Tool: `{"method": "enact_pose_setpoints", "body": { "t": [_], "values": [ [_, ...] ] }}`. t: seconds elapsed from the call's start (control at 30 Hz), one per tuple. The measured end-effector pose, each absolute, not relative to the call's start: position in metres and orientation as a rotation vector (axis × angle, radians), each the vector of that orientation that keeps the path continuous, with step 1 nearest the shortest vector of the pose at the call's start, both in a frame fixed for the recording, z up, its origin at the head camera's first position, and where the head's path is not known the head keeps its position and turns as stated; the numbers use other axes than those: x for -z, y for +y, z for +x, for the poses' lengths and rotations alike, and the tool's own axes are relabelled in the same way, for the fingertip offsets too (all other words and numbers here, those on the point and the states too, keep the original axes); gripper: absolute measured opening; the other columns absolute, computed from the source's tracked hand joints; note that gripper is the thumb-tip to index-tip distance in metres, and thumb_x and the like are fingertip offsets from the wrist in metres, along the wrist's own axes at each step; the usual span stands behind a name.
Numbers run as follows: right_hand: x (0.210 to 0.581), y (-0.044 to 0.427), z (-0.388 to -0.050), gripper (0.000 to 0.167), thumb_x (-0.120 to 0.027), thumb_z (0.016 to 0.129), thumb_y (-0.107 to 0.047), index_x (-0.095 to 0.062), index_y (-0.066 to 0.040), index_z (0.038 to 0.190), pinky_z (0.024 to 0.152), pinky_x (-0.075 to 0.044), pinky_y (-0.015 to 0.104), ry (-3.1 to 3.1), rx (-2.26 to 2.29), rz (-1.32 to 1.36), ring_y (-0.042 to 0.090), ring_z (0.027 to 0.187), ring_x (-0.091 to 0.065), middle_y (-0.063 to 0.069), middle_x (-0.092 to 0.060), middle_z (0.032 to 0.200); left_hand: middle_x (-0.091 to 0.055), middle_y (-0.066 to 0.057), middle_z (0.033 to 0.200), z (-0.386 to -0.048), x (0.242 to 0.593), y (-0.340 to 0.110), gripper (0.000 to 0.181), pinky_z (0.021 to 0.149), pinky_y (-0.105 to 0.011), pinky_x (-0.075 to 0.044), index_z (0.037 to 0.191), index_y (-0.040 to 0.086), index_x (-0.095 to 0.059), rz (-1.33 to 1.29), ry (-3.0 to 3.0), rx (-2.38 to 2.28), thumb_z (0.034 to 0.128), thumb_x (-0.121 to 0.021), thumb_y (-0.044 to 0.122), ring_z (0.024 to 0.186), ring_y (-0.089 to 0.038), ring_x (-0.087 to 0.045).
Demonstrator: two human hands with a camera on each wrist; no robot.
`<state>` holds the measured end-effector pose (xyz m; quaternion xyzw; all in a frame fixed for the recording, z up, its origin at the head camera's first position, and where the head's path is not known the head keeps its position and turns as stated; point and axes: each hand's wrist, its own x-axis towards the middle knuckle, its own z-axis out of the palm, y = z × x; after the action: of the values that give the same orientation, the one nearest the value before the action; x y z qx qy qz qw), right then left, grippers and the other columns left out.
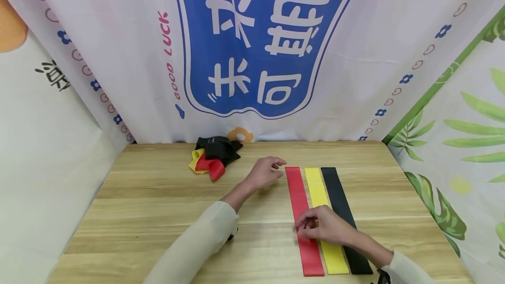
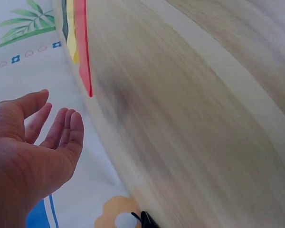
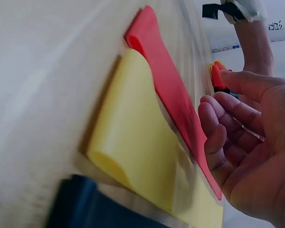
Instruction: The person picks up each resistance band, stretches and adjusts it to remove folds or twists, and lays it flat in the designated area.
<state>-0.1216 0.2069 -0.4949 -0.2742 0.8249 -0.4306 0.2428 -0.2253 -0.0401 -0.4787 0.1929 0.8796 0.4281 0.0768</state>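
Three flat elastic loop bands lie side by side on the table: a red band [image 1: 296, 192], a yellow band [image 1: 314, 184] and a black band [image 1: 337, 194]. My left hand [image 1: 267, 173] hovers just left of the red band's far end, its fingers loosely bent and holding nothing. Over the red and yellow bands is my right hand [image 1: 325, 227], thumb and fingers relaxed, apart, with nothing between them. In the right wrist view, the yellow band [image 3: 133, 123] and red band [image 3: 173, 90] show rounded folded ends. Part of the yellow band is hidden beneath the right hand in the head view.
A crumpled pile of black bands [image 1: 221, 149], with a red band [image 1: 214, 168] and a yellow band [image 1: 196, 157], lies at the back left of the wooden table [image 1: 158, 214]. Printed cloth [image 1: 355, 78] hangs behind the table and on both sides.
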Motion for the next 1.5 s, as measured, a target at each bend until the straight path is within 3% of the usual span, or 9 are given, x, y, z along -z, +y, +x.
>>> {"method": "enact_pose_setpoints", "body": {
  "t": [0.27, 0.57, 0.9, 1.5],
  "values": [
    [0.496, 0.201, -0.139, 0.019, -0.085, 0.092, -0.02, -0.079, -0.01, 0.106, 0.072, -0.058, 0.026, 2.359, 1.172, -0.812, 0.01, 0.078, -0.066, -0.009, -0.074, 0.092, -0.069, -0.021, 0.135, -0.212, 0.468, -0.06, 0.035, 0.098, -0.043, -0.059, 0.136, -0.001, -0.068, 0.604, 2.65, -1.352, 0.1015, -0.068, 0.003, 0.12, -0.035, -0.068],
    [0.496, 0.196, -0.156, 0.024, -0.085, 0.092, -0.023, -0.078, -0.009, 0.111, 0.071, -0.058, 0.025, 2.456, 1.169, -0.834, 0.008, 0.081, -0.065, -0.009, -0.073, 0.096, -0.07, -0.016, 0.134, -0.202, 0.459, -0.076, 0.035, 0.097, -0.042, -0.06, 0.135, 0.002, -0.07, 0.571, 2.697, -1.375, 0.1005, -0.07, 0.005, 0.118, -0.033, -0.069],
    [0.493, 0.183, -0.172, 0.029, -0.086, 0.09, -0.017, -0.076, -0.006, 0.115, 0.079, -0.06, 0.025, 2.496, 1.207, -0.841, 0.011, 0.089, -0.068, 0.007, -0.076, 0.106, -0.071, -0.016, 0.134, -0.197, 0.454, -0.098, 0.037, 0.1, -0.049, -0.059, 0.134, 0.002, -0.07, 0.536, 2.751, -1.448, 0.0977, -0.075, 0.004, 0.119, -0.035, -0.068],
    [0.483, 0.149, -0.199, 0.031, -0.083, 0.093, -0.015, -0.075, -0.002, 0.12, 0.086, -0.061, 0.031, 2.54, 1.241, -0.872, 0.018, 0.099, -0.072, 0.014, -0.076, 0.114, -0.07, -0.013, 0.134, -0.19, 0.444, -0.126, 0.041, 0.104, -0.05, -0.056, 0.137, 0.007, -0.07, 0.422, 2.798, -1.46, 0.0965, -0.078, 0.007, 0.122, -0.03, -0.066]
  ]
}}
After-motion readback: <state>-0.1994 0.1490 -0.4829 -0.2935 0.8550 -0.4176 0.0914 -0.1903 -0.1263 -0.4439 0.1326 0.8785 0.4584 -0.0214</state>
